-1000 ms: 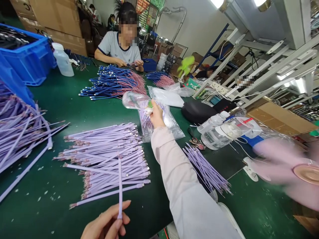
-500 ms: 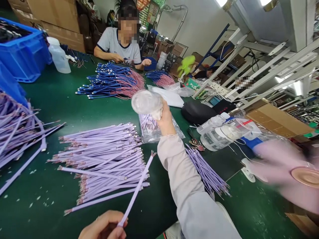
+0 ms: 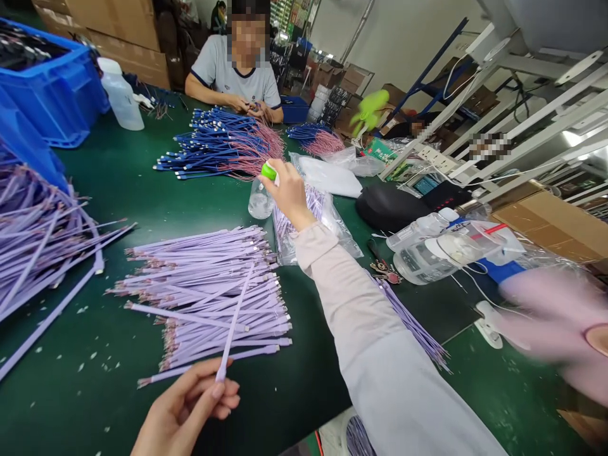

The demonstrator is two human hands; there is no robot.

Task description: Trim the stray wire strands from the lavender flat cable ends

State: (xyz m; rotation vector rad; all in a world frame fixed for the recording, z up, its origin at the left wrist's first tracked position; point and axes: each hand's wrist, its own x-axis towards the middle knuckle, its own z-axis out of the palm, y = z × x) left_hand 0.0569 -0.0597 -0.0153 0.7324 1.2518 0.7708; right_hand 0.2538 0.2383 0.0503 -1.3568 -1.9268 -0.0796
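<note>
My left hand pinches a lilac flat cable by its lower end, between thumb and fingers. The cable slants up over a broad pile of similar cables on the table. Farther out, my right hand has its fingers closed on the green cap of a small clear bottle. The bottle is nearly upright; whether its base touches the table I cannot tell. A clear plastic bag of lilac cables lies beside and partly beneath my right hand.
A blue crate and a tangled cable heap are at left. Across the table, a person sits behind blue-and-pink cables. At right are a black case, a clear jug and a blurred pink fan.
The bottle has gone from tilted, base towards me, to nearly upright, its green cap now showing in my right hand. My left hand has turned, and its cable's far end has swung left.
</note>
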